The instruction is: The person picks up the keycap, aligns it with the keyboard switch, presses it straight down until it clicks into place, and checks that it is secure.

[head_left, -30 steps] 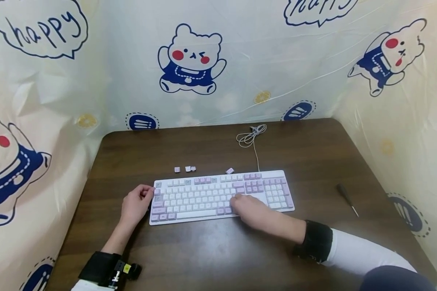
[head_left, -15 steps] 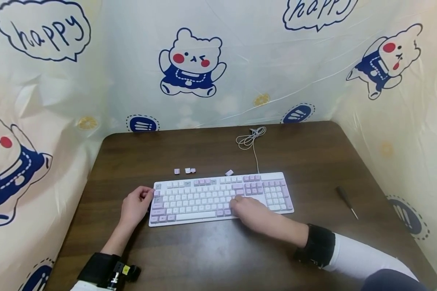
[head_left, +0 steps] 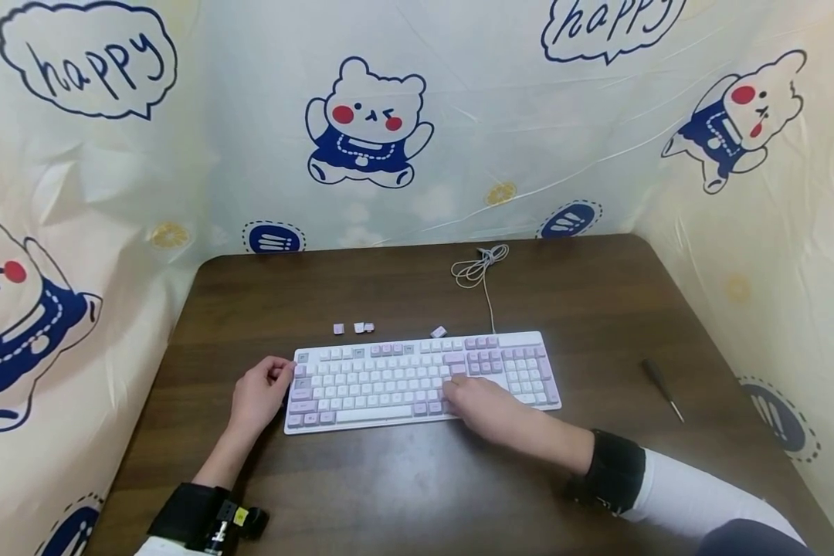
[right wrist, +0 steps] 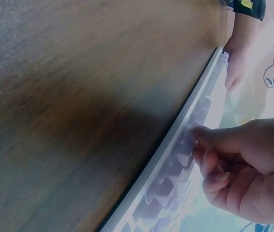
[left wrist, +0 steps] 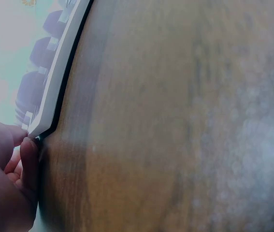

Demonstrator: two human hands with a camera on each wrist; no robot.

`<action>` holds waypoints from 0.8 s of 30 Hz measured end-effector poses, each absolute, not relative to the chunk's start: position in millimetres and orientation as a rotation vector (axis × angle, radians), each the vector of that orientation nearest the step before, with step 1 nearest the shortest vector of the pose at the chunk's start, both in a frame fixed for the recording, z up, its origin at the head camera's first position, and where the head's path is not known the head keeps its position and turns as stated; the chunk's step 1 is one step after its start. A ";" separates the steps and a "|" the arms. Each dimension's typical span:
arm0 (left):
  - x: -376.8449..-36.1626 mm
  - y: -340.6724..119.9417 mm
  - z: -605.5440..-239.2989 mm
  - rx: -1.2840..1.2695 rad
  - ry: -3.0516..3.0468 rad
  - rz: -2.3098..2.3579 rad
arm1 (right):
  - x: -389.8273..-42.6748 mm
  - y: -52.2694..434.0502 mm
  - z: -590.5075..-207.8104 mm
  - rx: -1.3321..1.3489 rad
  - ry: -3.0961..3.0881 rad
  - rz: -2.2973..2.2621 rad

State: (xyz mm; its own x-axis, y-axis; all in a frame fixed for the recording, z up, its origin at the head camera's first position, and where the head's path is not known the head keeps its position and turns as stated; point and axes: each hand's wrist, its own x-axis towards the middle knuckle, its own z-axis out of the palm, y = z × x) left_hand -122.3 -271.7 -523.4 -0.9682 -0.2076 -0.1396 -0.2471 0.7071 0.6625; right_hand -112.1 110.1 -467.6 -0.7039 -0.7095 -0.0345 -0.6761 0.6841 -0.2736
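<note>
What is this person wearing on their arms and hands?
Both hands, the left hand and the right hand, are bare, with no gloves. Each wrist carries a black band: the left band holds a small device with a yellow mark, the right band meets a white sleeve.

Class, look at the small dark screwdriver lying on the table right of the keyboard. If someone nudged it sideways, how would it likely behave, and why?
The screwdriver would probably roll, since its handle looks round and it lies flat on the smooth wooden table. It seems thin and short, so likely light and easily flicked. Its stiff metal tip should not bend. It lies apart from the keyboard and both hands, so nothing would stop it.
</note>
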 end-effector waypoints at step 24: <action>-120.6 -272.8 -524.8 -0.355 2.880 1.122 | -137.5 116.9 -445.4 -1.178 2.705 -0.505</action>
